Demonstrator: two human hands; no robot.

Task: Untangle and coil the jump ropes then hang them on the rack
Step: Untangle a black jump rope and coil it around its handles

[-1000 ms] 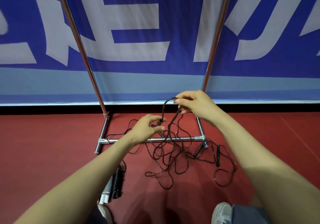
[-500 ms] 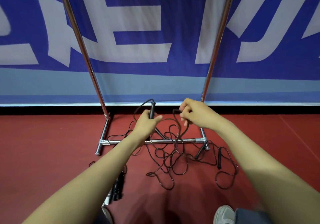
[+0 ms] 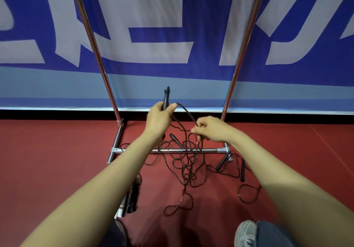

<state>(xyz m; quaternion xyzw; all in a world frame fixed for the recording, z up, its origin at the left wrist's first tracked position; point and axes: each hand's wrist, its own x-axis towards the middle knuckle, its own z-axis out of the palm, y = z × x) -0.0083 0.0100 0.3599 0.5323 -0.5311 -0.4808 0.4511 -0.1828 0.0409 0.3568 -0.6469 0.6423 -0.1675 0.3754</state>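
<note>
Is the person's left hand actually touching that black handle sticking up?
Touching. The head view shows the left hand wrapped round the black handle, whose top pokes out above the fist.

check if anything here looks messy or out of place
Yes. The jump ropes lie in a tangled heap on the floor, draped across the rack's bottom bar instead of hanging. The left hand holds one handle up; the right hand pinches its cord.

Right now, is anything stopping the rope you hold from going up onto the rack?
Yes. Below the right hand, the cord drops into the tangle of other ropes, which lies across the rack's bottom crossbar. The left hand grips only its handle. The rack's top is out of view.
</note>
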